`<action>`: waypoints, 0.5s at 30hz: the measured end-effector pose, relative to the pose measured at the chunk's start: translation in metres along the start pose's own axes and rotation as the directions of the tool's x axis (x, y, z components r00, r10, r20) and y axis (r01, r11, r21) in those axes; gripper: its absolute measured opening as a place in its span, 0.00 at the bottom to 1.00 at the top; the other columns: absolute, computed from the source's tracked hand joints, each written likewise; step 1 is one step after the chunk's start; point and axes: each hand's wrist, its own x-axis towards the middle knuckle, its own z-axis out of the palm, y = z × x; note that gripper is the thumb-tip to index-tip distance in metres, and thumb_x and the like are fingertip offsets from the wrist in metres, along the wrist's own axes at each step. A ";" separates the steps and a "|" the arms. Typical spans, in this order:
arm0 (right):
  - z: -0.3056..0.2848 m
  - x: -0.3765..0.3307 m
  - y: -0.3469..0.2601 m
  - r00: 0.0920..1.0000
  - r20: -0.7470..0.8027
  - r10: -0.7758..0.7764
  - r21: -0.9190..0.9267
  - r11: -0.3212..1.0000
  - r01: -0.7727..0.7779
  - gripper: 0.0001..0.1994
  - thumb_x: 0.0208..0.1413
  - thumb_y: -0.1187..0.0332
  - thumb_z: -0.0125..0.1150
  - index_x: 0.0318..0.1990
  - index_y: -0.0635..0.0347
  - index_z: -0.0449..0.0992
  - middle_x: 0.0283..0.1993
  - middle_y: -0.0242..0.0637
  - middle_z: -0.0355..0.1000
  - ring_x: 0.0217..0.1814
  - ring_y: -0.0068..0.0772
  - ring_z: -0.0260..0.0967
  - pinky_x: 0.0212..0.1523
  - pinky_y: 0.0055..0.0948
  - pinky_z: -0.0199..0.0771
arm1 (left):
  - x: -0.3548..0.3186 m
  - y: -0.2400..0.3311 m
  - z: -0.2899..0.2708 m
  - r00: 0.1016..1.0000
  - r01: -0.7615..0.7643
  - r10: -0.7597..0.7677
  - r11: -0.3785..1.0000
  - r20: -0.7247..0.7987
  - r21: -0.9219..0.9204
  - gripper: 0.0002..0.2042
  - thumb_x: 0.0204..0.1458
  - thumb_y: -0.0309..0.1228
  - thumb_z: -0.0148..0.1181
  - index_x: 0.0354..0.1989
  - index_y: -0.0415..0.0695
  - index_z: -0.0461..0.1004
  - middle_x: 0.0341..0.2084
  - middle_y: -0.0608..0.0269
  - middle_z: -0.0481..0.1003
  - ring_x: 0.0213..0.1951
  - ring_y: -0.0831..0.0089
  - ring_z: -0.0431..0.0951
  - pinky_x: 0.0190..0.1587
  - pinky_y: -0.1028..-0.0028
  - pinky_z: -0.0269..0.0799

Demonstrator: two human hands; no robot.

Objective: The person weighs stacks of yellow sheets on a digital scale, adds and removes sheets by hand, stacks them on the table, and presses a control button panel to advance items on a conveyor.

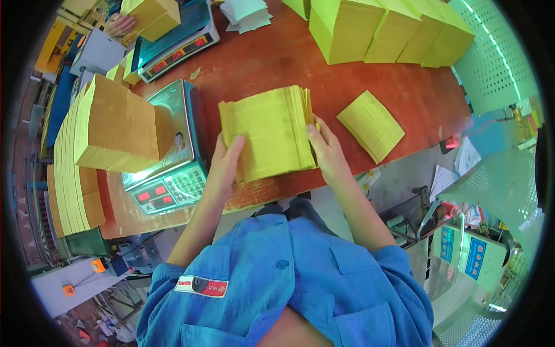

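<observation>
We grip the yellow paper stack (269, 134) at both edges, left hand (225, 165) and right hand (325, 147) clasped on it, on the red table (272, 58) beside the scale (173, 150); we judge squaring underway; next needs even pressure.

Bare tabletop (272, 63) seen beyond held yellow paper stack (269, 139); open passage there. Left side blocked by scale (173, 144) carrying tall paper pile (115, 124). Right side narrowed by small loose stack (371, 125). Far edge walled by row of yellow-green stacks (387, 32). Narrow bare strip left along near edge.
</observation>
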 end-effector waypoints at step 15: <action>-0.029 -0.006 -0.002 0.992 -0.086 0.094 0.123 0.989 -0.083 0.23 0.67 0.57 0.48 0.59 0.68 0.69 0.56 0.40 0.70 0.59 0.28 0.64 0.61 0.28 0.60 | 0.007 0.003 -0.020 0.996 0.087 -0.086 0.996 -0.033 0.022 0.25 0.63 0.40 0.52 0.64 0.43 0.60 0.57 0.62 0.68 0.57 0.71 0.69 0.57 0.71 0.66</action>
